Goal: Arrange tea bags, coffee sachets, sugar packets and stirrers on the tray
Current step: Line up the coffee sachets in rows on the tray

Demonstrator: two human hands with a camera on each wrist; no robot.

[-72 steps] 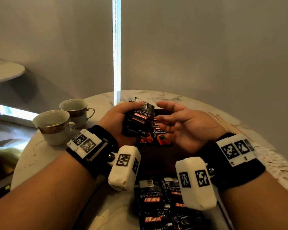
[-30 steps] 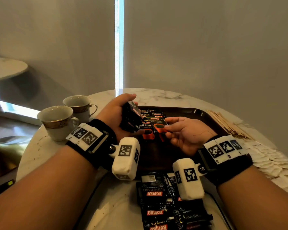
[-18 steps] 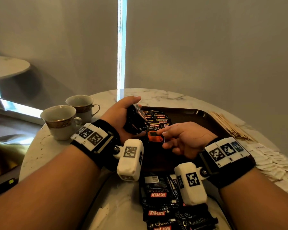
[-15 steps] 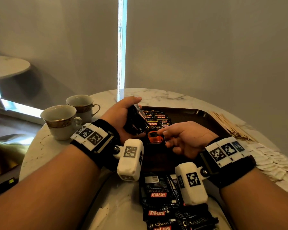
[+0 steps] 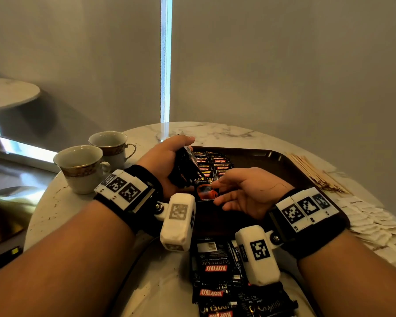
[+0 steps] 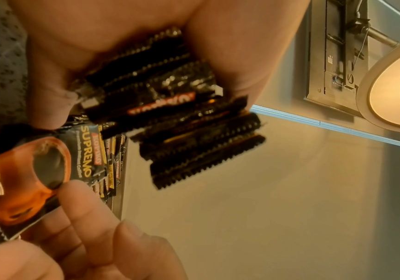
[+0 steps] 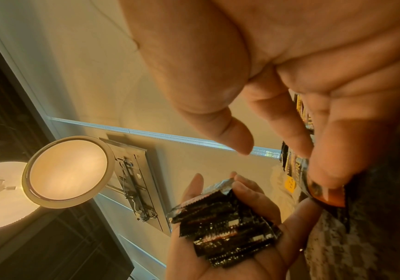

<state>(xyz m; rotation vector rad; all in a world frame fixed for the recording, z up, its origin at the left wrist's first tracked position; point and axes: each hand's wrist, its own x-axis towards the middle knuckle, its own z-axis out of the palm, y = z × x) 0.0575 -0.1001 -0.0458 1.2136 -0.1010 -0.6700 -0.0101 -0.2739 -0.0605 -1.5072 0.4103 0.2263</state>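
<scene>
My left hand (image 5: pixel 167 156) grips a stack of black Kopiko coffee sachets (image 5: pixel 183 171) on edge, just above the left part of the dark brown tray (image 5: pixel 272 154). The left wrist view shows the stack (image 6: pixel 170 113) clamped between thumb and fingers. A row of overlapping sachets (image 5: pixel 215 163) lies on the tray. The nearest sachet (image 5: pixel 206 191), with an orange cup picture, lies flat at the row's front. My right hand (image 5: pixel 249 191) touches it with its fingertips (image 6: pixel 93 217); the thumb (image 7: pixel 239 136) stands free of it.
Wooden stirrers (image 5: pixel 316 172) lie right of the tray, white packets (image 5: pixel 370 223) spread out nearer on the right. More loose coffee sachets (image 5: pixel 215 267) are piled at the table's near edge. Two gold-rimmed cups (image 5: pixel 80 168) (image 5: pixel 111 145) stand at the left on the marble table (image 5: pixel 215 131).
My right hand carried one sachet from the stack down onto the front of the row and has let go of its pinch. The left hand stayed in place with the stack.
</scene>
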